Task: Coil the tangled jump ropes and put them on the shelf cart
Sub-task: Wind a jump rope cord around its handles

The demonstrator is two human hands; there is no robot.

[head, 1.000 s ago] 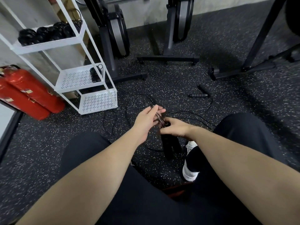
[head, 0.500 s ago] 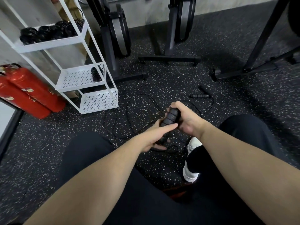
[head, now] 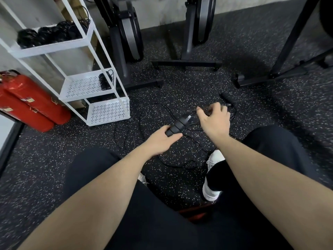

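While left hand (head: 160,140) grips handle (head: 177,126), cord (head: 191,112) meets right hand (head: 214,120).

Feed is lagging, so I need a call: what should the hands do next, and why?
Probably draw the cord through the right hand toward the handle held by the left hand, forming the first loop: most rope lies loose on the floor.
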